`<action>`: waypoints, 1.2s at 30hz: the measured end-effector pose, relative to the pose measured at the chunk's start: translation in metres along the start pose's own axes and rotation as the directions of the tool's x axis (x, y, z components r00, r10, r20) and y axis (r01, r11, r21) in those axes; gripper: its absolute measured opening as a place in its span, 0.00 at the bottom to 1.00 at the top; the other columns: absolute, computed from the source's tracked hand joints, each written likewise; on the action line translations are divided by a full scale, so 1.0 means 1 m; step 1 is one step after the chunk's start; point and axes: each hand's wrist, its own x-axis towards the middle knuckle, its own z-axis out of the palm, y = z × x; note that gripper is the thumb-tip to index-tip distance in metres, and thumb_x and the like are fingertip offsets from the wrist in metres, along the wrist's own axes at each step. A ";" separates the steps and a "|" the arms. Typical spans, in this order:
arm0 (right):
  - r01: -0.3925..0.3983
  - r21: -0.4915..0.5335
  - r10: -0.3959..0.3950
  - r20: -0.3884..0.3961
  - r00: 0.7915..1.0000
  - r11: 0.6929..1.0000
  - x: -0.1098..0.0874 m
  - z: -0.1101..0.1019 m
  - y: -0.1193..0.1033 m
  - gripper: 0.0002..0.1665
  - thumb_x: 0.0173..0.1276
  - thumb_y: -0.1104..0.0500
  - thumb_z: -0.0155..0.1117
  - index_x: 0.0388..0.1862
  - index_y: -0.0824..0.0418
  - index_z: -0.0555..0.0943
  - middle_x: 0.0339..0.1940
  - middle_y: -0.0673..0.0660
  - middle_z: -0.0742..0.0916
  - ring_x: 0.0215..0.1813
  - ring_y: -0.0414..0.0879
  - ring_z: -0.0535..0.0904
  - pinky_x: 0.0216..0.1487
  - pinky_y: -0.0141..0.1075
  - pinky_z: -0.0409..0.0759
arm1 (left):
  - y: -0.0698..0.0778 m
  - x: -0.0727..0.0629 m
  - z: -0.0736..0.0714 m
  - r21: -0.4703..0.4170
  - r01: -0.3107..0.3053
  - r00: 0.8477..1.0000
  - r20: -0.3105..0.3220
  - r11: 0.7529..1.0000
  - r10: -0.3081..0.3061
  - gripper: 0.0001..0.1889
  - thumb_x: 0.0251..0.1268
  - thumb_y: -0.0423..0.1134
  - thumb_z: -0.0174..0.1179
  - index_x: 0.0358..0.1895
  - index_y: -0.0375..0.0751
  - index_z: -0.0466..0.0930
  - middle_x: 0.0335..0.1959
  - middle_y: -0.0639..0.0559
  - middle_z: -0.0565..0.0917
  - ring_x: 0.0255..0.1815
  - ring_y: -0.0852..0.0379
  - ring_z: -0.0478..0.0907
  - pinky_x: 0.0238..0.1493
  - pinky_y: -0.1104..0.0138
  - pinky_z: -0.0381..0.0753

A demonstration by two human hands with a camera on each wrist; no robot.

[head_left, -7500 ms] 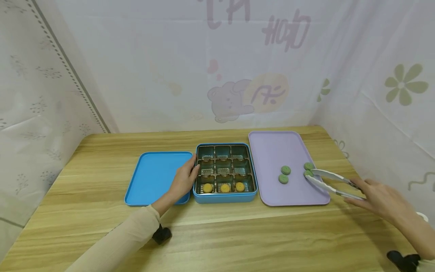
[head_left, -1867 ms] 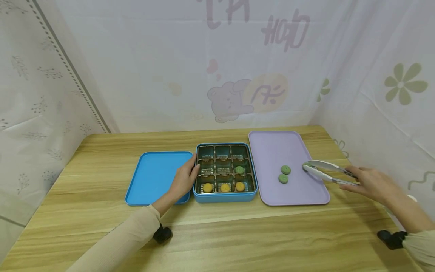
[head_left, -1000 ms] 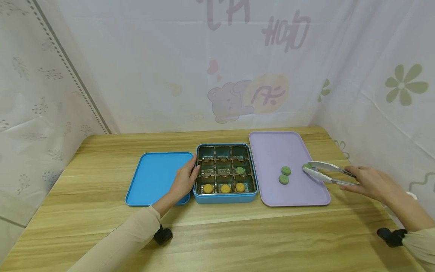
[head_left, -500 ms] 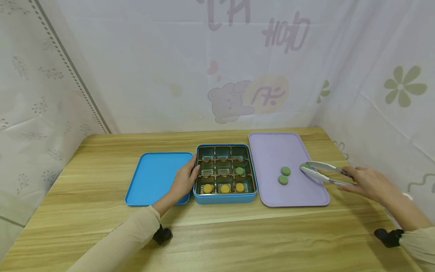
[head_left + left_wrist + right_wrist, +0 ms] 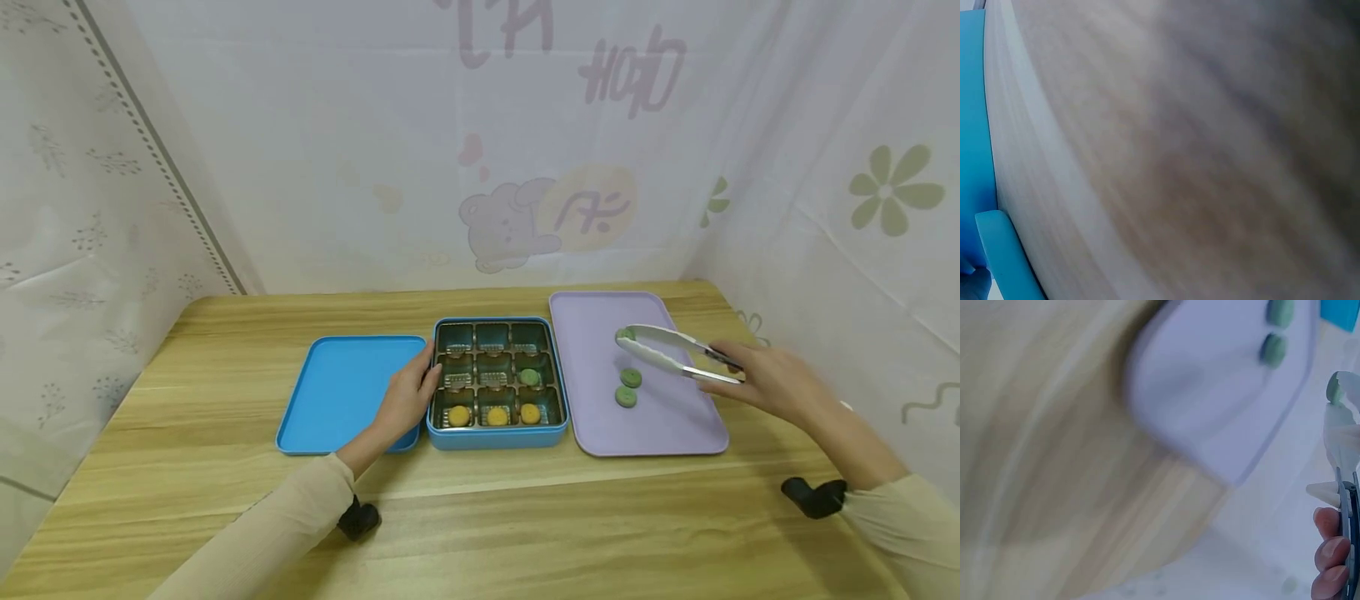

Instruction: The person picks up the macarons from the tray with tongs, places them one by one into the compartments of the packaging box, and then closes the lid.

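Tongs (image 5: pixel 654 357) and the green cookie (image 5: pixel 625 334) at their tips have moved leftward and away from me since half a second ago, off the right side of the purple tray (image 5: pixel 660 429), while my left grip (image 5: pixel 405 396) has stayed put. My right grip (image 5: pixel 776 383) is curled around the tongs, squeezed narrow enough that their pale, scalloped heads pinch the cookie; that long reach probably spares it finger pressure. It seems lifted clear of the tray, showing beyond the two thick, round green cookies (image 5: pixel 631 378) left lying there. My left grip rests along the left rim of the blue box (image 5: pixel 498 439), fingers fairly straight, I judge to stop it sliding on the wood-grained table (image 5: pixel 487 517). Inside, a glossy brown insert (image 5: pixel 492 336) has nine compartments with ridged floors, which likely keep round things from knocking together: three yellow cookies (image 5: pixel 497 416) sit one apiece in the nearest row, and a matte green disc (image 5: pixel 529 377) in the middle row's right compartment. Left of the box lies the shallow, smooth blue lid (image 5: pixel 345 392), perhaps put there to stay out of the tongs' path.
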 end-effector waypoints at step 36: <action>0.413 0.082 -0.419 0.082 0.904 0.907 0.106 0.024 -0.121 0.36 0.51 0.40 0.72 0.54 0.61 0.79 0.28 0.51 0.82 0.27 0.41 0.78 0.29 0.37 0.78 | 0.000 0.000 0.000 -0.003 -0.019 1.000 -0.007 1.000 0.019 0.26 0.74 0.36 0.47 0.69 0.27 0.58 0.67 0.32 0.65 0.58 0.39 0.74 0.54 0.51 0.75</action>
